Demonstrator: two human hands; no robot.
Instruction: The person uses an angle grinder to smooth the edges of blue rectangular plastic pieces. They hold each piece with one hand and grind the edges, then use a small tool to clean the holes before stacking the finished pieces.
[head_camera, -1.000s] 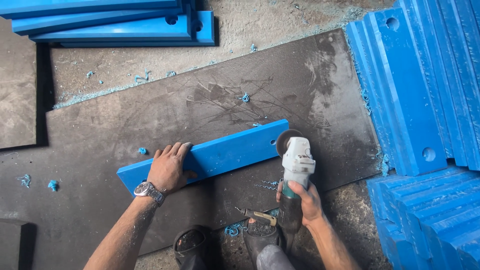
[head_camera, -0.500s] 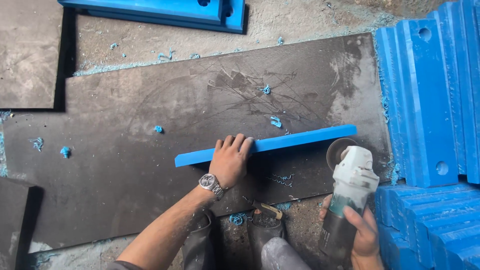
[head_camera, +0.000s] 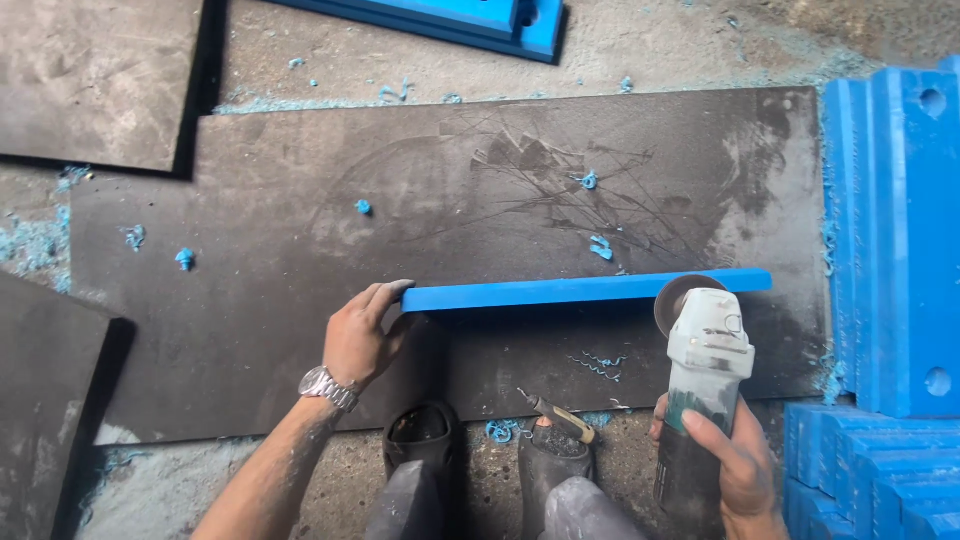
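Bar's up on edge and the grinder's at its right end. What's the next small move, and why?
Probably ease the grinder disc onto the top edge of the blue bar near its right end. The left hand already braces the bar's left end on the dark board, and the right hand holds the grinder right beside it.

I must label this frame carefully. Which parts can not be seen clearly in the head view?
- Grinder disc: mostly hidden behind the angle grinder body; spinning or still cannot be told.
- Right hand: cut off by the bottom edge.
- Left hand: its fingertips are hidden behind the end of the blue bar.
- Blue stacked pieces: cut off by the right edge.
- Small tool by the shoes: too small to identify.
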